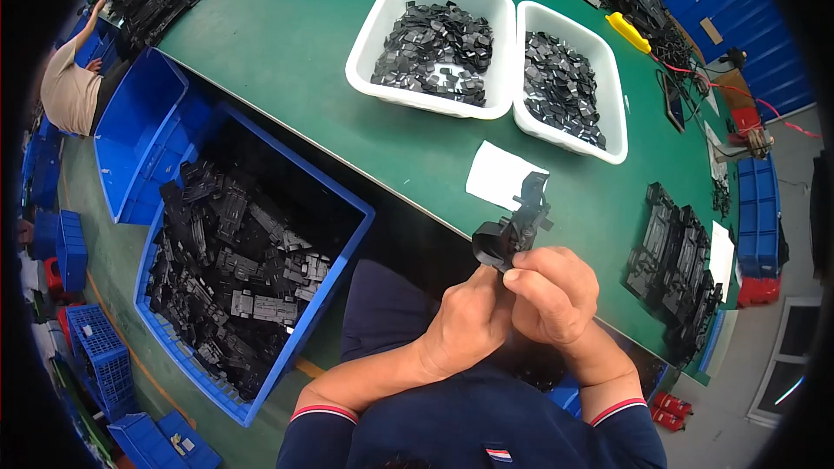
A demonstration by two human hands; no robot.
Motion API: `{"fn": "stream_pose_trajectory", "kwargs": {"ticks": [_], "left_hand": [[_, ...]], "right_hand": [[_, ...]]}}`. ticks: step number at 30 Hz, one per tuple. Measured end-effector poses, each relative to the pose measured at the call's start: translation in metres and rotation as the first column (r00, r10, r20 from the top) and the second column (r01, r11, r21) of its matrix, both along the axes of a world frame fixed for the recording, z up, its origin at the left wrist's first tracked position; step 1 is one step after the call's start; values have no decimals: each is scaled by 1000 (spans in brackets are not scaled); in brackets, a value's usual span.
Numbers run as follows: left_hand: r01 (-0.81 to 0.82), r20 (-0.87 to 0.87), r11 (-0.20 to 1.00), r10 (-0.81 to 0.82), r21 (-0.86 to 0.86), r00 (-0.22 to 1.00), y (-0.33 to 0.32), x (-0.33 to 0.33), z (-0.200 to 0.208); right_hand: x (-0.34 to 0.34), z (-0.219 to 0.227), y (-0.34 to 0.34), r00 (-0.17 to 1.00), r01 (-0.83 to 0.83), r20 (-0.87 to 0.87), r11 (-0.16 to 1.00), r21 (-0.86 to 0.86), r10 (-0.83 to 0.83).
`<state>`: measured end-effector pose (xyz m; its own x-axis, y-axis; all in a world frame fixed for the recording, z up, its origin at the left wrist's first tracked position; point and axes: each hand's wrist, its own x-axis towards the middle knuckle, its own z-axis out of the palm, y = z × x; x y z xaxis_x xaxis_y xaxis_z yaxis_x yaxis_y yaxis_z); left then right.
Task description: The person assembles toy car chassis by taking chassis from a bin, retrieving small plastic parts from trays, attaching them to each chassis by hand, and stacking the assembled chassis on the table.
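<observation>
Over the near edge of the table, both my hands are closed around a black molded plastic part [524,219]. The lower end is in the fist of my left hand [467,320], and its finer details are hidden by my fingers. My right hand [556,293] pinches the same part from the right, thumb and forefinger close to its middle. The part stands tilted up and away from me, with a curved piece sticking out at its left. Just beyond it lies a white sheet [493,175] on the green table [287,52].
Two white tubs [360,69] [618,135] of small black pieces stand on the table. Stacked black plastic parts [673,260] lie at the right. A blue bin [334,274] full of similar parts is at my left. A yellow-handled tool [627,32] lies far right; another person [71,91] is far left.
</observation>
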<state>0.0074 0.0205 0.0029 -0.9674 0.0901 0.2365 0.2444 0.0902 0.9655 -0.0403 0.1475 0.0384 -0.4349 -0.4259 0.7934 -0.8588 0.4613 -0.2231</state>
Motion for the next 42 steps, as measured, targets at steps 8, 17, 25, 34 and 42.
{"fn": "stream_pose_trajectory", "kwargs": {"ticks": [8,17,25,34,42], "left_hand": [[36,2,999,-36,-18,999,-4,-1,4],[111,144,988,-125,105,982,-10,3,5],[162,154,955,-204,249,967,-16,5,1],[188,272,869,-338,458,901,16,-5,27],[486,113,752,-586,446,803,76,-16,40]], "right_hand": [[1,5,-2,997,-1,76,999,46,-3],[8,2,0,994,39,101,995,-90,-30],[37,-12,19,915,263,382,909,-322,-130],[61,-10,40,782,309,601,940,-145,-164],[72,8,116,728,646,475,726,-234,-494]]}}
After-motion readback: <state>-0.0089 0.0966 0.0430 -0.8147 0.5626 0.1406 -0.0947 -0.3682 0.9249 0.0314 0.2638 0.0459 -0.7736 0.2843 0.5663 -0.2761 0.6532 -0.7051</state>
